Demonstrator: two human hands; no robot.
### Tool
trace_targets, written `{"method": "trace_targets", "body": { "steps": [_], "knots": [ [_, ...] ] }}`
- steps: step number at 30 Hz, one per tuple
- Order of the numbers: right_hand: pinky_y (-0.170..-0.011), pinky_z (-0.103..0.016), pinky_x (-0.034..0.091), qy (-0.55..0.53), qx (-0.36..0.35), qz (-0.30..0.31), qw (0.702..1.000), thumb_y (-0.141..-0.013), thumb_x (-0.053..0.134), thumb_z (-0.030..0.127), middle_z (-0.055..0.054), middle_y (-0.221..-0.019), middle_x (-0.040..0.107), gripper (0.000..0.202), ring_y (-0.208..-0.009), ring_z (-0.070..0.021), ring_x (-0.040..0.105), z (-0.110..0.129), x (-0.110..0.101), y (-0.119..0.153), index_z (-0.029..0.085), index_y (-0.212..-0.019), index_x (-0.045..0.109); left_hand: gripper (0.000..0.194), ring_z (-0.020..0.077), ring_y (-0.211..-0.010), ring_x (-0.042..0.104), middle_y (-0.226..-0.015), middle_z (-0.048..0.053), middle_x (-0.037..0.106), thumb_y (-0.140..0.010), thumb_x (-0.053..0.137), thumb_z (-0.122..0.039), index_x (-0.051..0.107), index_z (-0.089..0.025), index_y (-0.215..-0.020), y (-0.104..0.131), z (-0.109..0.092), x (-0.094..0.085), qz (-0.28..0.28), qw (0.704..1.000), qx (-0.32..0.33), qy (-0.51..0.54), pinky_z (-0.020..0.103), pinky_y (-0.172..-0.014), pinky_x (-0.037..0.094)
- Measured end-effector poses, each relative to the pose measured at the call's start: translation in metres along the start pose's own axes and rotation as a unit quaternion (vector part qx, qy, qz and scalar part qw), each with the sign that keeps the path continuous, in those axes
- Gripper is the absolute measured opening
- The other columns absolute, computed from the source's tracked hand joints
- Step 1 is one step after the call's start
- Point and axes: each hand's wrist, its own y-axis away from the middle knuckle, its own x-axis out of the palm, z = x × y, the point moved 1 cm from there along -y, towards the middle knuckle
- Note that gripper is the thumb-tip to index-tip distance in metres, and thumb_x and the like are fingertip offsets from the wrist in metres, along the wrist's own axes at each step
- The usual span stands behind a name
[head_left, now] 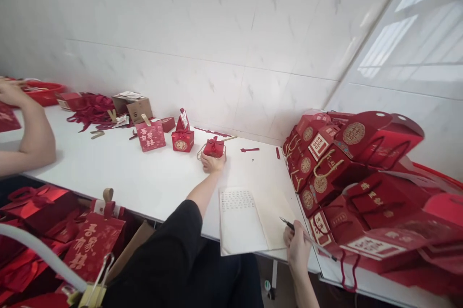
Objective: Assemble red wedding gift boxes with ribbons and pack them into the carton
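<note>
Black-gripped pen [288, 223] — slantwise, tip forward-left

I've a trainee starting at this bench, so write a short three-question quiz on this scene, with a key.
1. Multiple choice. What does the right hand hold?
A) Scissors
B) A pen
C) A ribbon

2. True or false. The left hand touches a small red box topped with a bow.

3. Fill in the blank. Rows of writing stand at the top of the open notebook's ____ page, as the camera sees it.

Key: 1. B; 2. True; 3. left
</note>
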Motion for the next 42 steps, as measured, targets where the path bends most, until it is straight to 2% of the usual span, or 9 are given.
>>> {"method": "trace_targets", "body": {
  "steps": [7, 10, 13, 17, 19, 27, 31, 36, 42],
  "knots": [
    [-0.029, -0.016, 0.015, 0.008, -0.051, -0.036, 0.998, -0.069, 0.063, 0.045, 0.013, -0.042, 0.021, 0.049, -0.032, -0.0029, 0.020, 0.006, 0.007, 0.002, 0.023, -0.059, 0.020, 0.079, 0.0255, -0.119, 0.048, -0.132, 0.011, 0.044, -0.061, 0.074, -0.034, 0.030, -0.022, -0.126, -0.016, 0.029, -0.072, 0.177, 0.973, 0.095, 0.117, 0.041, -0.100, 0.040],
    [-0.029, -0.015, 0.017, 0.028, -0.061, -0.033, 0.997, -0.070, 0.061, 0.045, 0.013, -0.041, 0.020, 0.048, -0.031, -0.0032, 0.021, 0.010, 0.008, 0.003, 0.023, -0.059, 0.020, 0.084, 0.0279, -0.116, 0.050, -0.131, 0.012, 0.046, -0.057, 0.076, -0.037, 0.031, -0.021, -0.127, -0.009, 0.053, -0.116, 0.323, 0.897, 0.178, 0.243, 0.041, -0.097, 0.043],
    [-0.029, -0.015, 0.017, 0.067, -0.059, -0.023, 0.996, -0.074, 0.058, 0.048, 0.012, -0.039, 0.027, 0.037, -0.030, -0.0039, 0.024, 0.015, 0.013, 0.006, 0.021, -0.061, 0.035, 0.089, 0.0323, -0.122, 0.043, -0.134, 0.013, 0.044, -0.055, 0.078, -0.040, 0.034, -0.021, -0.130, 0.006, 0.078, -0.162, 0.454, 0.827, 0.225, 0.243, 0.045, -0.103, 0.036],
    [-0.029, -0.016, 0.027, 0.152, -0.059, 0.031, 0.986, -0.078, 0.049, 0.062, 0.006, -0.045, 0.052, 0.047, -0.033, -0.0091, 0.044, 0.018, 0.035, 0.022, 0.018, -0.093, 0.053, 0.100, 0.0335, -0.127, 0.039, -0.139, 0.012, 0.040, -0.056, 0.079, -0.035, 0.026, -0.023, -0.140, 0.025, 0.104, -0.203, 0.602, 0.752, 0.203, 0.176, 0.049, -0.105, 0.033],
    [-0.031, -0.019, 0.034, 0.204, -0.067, 0.097, 0.972, -0.079, 0.045, 0.066, 0.000, -0.052, 0.059, 0.053, -0.041, -0.0132, 0.054, 0.019, 0.055, 0.034, 0.016, -0.094, 0.054, 0.103, 0.0331, -0.127, 0.039, -0.143, 0.012, 0.036, -0.059, 0.078, -0.033, 0.019, -0.026, -0.143, 0.030, 0.112, -0.211, 0.639, 0.732, 0.179, 0.157, 0.049, -0.103, 0.036],
    [-0.060, -0.033, 0.057, 0.234, -0.083, 0.297, 0.922, -0.076, 0.064, 0.050, -0.009, -0.094, 0.067, 0.036, -0.093, -0.0246, 0.063, 0.015, 0.122, 0.061, 0.020, -0.093, 0.054, 0.100, 0.0299, -0.137, 0.023, -0.151, 0.010, 0.019, -0.066, 0.072, -0.041, 0.012, -0.028, -0.145, 0.031, 0.126, -0.209, 0.580, 0.779, 0.216, 0.103, 0.045, -0.108, 0.030],
    [-0.086, -0.041, 0.050, 0.221, -0.094, 0.312, 0.919, -0.076, 0.066, 0.045, -0.009, -0.097, 0.066, 0.033, -0.098, -0.0235, 0.061, 0.011, 0.128, 0.060, 0.021, -0.094, 0.054, 0.081, 0.0280, -0.139, 0.016, -0.152, 0.009, 0.014, -0.075, 0.061, -0.050, 0.021, -0.026, -0.142, 0.033, 0.104, -0.220, 0.507, 0.797, 0.294, 0.149, 0.045, -0.110, 0.027],
    [-0.075, -0.037, 0.050, 0.214, -0.043, 0.292, 0.931, -0.071, 0.069, 0.046, -0.006, -0.086, 0.066, 0.036, -0.085, -0.0217, 0.062, 0.003, 0.131, 0.057, 0.020, -0.092, 0.054, 0.024, 0.0246, -0.135, 0.027, -0.137, 0.005, 0.044, -0.080, 0.058, -0.030, 0.059, -0.022, -0.103, 0.044, 0.051, -0.218, 0.420, 0.778, 0.465, 0.040, 0.046, -0.110, 0.025],
    [-0.061, -0.028, 0.042, 0.185, 0.015, 0.294, 0.938, -0.074, 0.066, 0.040, 0.002, -0.066, 0.059, 0.031, -0.063, -0.0146, 0.055, 0.003, 0.134, 0.060, 0.019, -0.092, 0.052, 0.006, 0.0214, -0.118, 0.049, -0.119, 0.003, 0.058, -0.082, 0.055, -0.023, 0.060, -0.021, -0.083, 0.053, 0.038, -0.198, 0.443, 0.751, 0.486, -0.060, 0.045, -0.101, 0.034]
  ]
}}
